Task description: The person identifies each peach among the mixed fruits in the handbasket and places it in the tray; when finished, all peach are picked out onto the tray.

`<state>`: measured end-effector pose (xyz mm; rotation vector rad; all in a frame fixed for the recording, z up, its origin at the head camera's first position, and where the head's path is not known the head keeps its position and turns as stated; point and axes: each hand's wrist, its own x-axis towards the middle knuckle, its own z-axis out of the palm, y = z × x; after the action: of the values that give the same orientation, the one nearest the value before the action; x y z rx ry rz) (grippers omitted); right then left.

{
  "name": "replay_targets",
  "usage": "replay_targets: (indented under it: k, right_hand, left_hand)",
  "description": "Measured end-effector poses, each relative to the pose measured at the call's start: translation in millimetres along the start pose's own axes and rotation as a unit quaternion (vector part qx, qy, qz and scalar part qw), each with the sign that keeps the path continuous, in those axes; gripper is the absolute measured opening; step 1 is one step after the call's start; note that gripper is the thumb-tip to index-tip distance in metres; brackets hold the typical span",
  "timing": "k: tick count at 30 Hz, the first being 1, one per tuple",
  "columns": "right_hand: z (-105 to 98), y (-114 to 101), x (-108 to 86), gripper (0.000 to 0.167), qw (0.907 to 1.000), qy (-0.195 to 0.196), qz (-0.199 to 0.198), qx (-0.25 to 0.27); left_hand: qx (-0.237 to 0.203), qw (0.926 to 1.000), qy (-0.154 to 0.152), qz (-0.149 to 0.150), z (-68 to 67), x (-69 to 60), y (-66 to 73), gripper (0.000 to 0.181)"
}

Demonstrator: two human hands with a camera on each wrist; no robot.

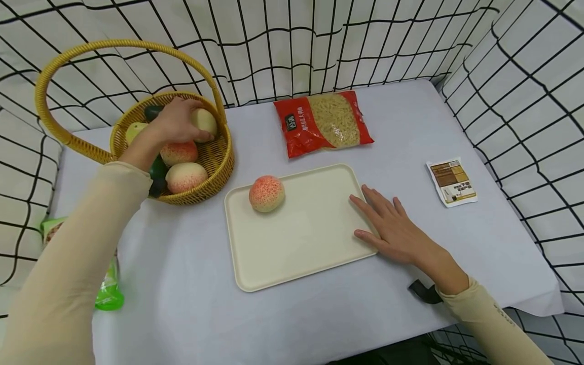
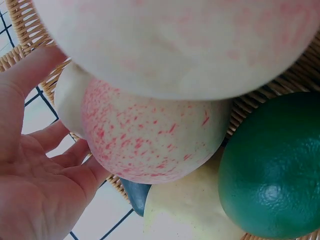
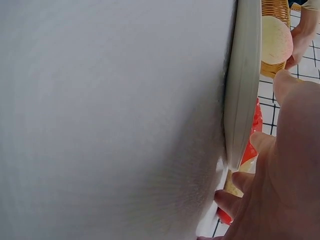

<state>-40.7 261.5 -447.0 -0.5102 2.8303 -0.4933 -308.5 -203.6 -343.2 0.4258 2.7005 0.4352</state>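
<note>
- White cloth (image 1: 182, 294) covered the table, with black wire mesh (image 1: 290, 29) behind it and to the right.
- Inside the wicker basket (image 1: 216, 177), the left hand (image 1: 179, 120) gripped a pale round fruit (image 1: 204, 125), fingers and thumb on either side of it.
- The right hand (image 1: 394, 230) lay spread, fingers straight, at the right edge of a cream tray (image 1: 301, 238); how firmly it touched could not be told.
- A speckled peach (image 1: 266, 193) sat in the tray's far left corner, between the two hands.
- Left wrist view showed the palm side, hidden from the head view; there a speckled fruit (image 2: 150, 135) partly blocked the pale one, with a green fruit (image 2: 272, 170) nearby.
- Right wrist view showed the tray's outer wall, edge-on.
- A red bag (image 1: 324, 124) lay behind the tray, and a brown-and-white sachet (image 1: 452, 182) beyond the right hand.
- The left sleeve (image 1: 68, 274) covered part of a green packet (image 1: 109, 291).
</note>
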Motion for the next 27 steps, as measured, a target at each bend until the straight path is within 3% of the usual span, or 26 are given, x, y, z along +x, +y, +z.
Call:
replay_targets:
  k: [10,17,27]
  right_hand:
    - [1.5,0.1,0.3,0.080,1.0000,0.000,0.001,0.002]
    - [0.9,-0.3,0.5,0.080,1.0000,0.000,0.004,-0.001]
    - [0.2,-0.5,-0.7,0.079,1.0000,-0.001,0.003,0.004]
  left_hand:
    - [-0.006,0.9997,0.015,-0.017,5.7,3.8,1.6,0.093]
    - [-0.008,0.9995,0.027,-0.014,8.0,5.3,2.5,0.086]
    - [-0.032,0.9987,0.038,-0.005,-2.7,-6.4,0.7,0.088]
